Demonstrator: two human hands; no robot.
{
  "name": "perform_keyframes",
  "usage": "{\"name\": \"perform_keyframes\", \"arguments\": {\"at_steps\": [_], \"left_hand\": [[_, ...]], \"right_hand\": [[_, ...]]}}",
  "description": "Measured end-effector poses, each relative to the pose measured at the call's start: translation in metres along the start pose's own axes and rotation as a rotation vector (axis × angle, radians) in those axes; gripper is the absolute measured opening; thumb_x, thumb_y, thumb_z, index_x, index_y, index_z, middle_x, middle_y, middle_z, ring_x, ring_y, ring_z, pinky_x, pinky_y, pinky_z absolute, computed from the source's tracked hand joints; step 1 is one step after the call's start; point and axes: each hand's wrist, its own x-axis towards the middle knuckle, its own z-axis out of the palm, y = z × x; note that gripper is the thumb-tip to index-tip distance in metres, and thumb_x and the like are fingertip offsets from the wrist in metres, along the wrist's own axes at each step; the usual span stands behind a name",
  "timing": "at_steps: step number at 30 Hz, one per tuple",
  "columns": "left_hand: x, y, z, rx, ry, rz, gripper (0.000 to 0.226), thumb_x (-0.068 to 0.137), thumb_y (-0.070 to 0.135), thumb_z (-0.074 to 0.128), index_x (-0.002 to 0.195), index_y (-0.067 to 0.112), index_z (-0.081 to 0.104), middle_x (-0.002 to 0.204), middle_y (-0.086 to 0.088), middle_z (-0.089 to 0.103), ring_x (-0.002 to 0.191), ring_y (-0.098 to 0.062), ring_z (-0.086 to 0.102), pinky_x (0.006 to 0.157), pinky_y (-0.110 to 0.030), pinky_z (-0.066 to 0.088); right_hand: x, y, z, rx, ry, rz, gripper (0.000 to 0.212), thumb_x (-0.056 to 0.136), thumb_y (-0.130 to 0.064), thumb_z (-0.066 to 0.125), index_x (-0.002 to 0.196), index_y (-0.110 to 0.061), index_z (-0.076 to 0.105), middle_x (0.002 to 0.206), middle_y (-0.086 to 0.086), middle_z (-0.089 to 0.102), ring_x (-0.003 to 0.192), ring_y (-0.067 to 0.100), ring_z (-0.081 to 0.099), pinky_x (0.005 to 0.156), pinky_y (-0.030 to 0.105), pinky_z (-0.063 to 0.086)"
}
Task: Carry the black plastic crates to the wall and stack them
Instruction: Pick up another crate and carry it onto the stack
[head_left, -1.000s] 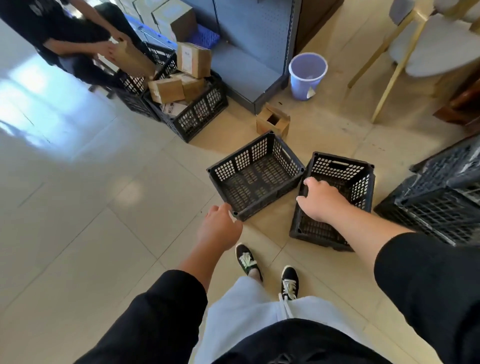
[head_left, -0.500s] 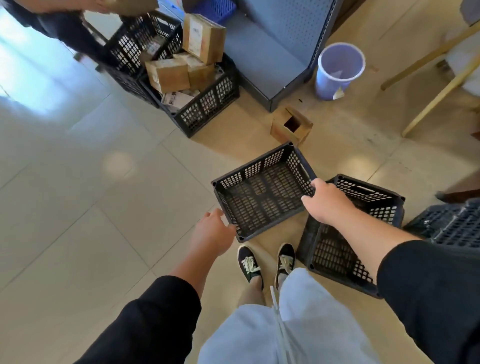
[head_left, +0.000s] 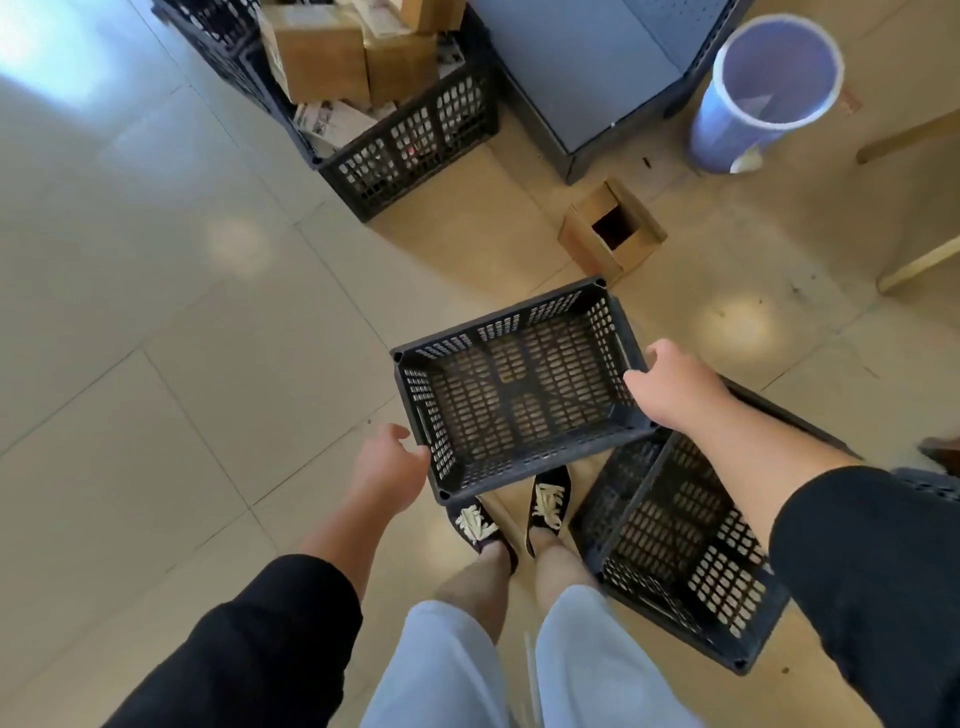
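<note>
The left hand (head_left: 387, 470) is curling, fingers spread, against the left end of the empty crate (head_left: 519, 395) without clasping it yet. The crate is sitting on the floor (head_left: 156, 364) just ahead of the shoes (head_left: 511, 517). The right hand (head_left: 670, 387) is gripping its right rim. A second crate (head_left: 680, 551) is crowding the right side; lifting one-handed could tip or snag it.

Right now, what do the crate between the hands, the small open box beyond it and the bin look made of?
Crate: moulded black plastic, matte, slotted walls and floor. Small open box: brown corrugated cardboard, by its flaps and dull surface. Bin: pale blue-lilac, probably plastic, given its smooth wall and thin rolled rim.
</note>
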Motion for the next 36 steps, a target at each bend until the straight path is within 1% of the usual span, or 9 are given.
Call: {"name": "perform_keyframes", "arguments": {"at_steps": [4,8,11,15,19,24,27,31,36], "left_hand": [[0.056,-0.012,0.042,-0.051,-0.014,-0.079,0.046,0.104,0.029,0.058,0.145,0.011,0.052,0.123,-0.005,0.063,0.094,-0.019,0.057,0.061,-0.026,0.042],[0.117,-0.029,0.086,-0.092,-0.005,-0.128,0.046,0.104,0.035,0.058,0.143,0.011,0.054,0.109,-0.001,0.059,0.085,-0.017,0.059,0.065,-0.030,0.046],[0.156,-0.045,0.117,-0.149,0.025,-0.195,0.046,0.102,0.031,0.058,0.143,0.010,0.054,0.115,-0.005,0.063,0.096,-0.024,0.059,0.078,-0.034,0.048],[0.196,-0.064,0.149,-0.222,0.083,-0.258,0.044,0.104,0.026,0.055,0.144,0.011,0.050,0.121,-0.006,0.065,0.097,-0.023,0.059,0.059,-0.028,0.041],[0.231,-0.080,0.168,-0.340,0.160,-0.324,0.057,0.102,0.027,0.058,0.154,0.010,0.041,0.136,-0.010,0.061,0.107,-0.027,0.061,0.065,-0.029,0.044],[0.258,-0.093,0.187,-0.429,0.135,-0.343,0.039,0.103,0.030,0.056,0.139,0.015,0.055,0.122,-0.005,0.069,0.099,-0.026,0.066,0.060,-0.029,0.046],[0.270,-0.096,0.194,-0.505,0.149,-0.349,0.033,0.103,0.031,0.053,0.132,0.017,0.059,0.117,-0.003,0.071,0.102,-0.028,0.069,0.078,-0.037,0.058],[0.289,-0.098,0.195,-0.682,0.160,-0.360,0.024,0.106,0.024,0.052,0.123,0.010,0.062,0.109,-0.005,0.072,0.095,-0.019,0.069,0.083,-0.036,0.057],[0.298,-0.099,0.189,-0.811,0.104,-0.366,0.013,0.105,0.018,0.057,0.112,0.008,0.061,0.097,-0.008,0.067,0.075,-0.019,0.062,0.078,-0.037,0.056]], "right_hand": [[0.068,0.020,0.031,-0.021,-0.022,0.035,0.060,0.103,-0.038,0.051,0.158,-0.017,0.036,0.151,0.017,0.052,0.127,0.041,0.057,0.097,0.047,0.052],[0.137,0.040,0.070,-0.036,-0.014,0.074,0.061,0.103,-0.037,0.052,0.157,-0.015,0.036,0.152,0.019,0.051,0.131,0.044,0.054,0.102,0.049,0.049],[0.182,0.051,0.095,-0.039,0.015,0.093,0.060,0.102,-0.033,0.054,0.155,-0.011,0.039,0.150,0.021,0.052,0.131,0.046,0.054,0.101,0.048,0.048],[0.231,0.061,0.123,-0.025,0.069,0.118,0.062,0.101,-0.032,0.057,0.154,-0.007,0.037,0.151,0.024,0.049,0.130,0.048,0.053,0.103,0.050,0.049],[0.266,0.069,0.146,0.000,0.132,0.136,0.063,0.100,-0.032,0.058,0.154,-0.008,0.036,0.152,0.024,0.047,0.131,0.050,0.052,0.105,0.053,0.049],[0.289,0.080,0.165,0.050,0.150,0.133,0.051,0.104,-0.025,0.053,0.149,-0.008,0.039,0.142,0.022,0.056,0.123,0.047,0.057,0.088,0.042,0.046],[0.300,0.084,0.168,0.107,0.153,0.142,0.048,0.104,-0.025,0.050,0.148,-0.010,0.041,0.134,0.020,0.057,0.106,0.042,0.056,0.082,0.040,0.045],[0.317,0.087,0.171,0.259,0.157,0.155,0.039,0.101,-0.025,0.054,0.138,-0.014,0.054,0.126,0.012,0.065,0.105,0.036,0.062,0.086,0.039,0.052],[0.324,0.086,0.172,0.327,0.140,0.183,0.017,0.108,-0.017,0.051,0.124,-0.016,0.054,0.119,0.010,0.069,0.108,0.029,0.071,0.084,0.039,0.054]]}}
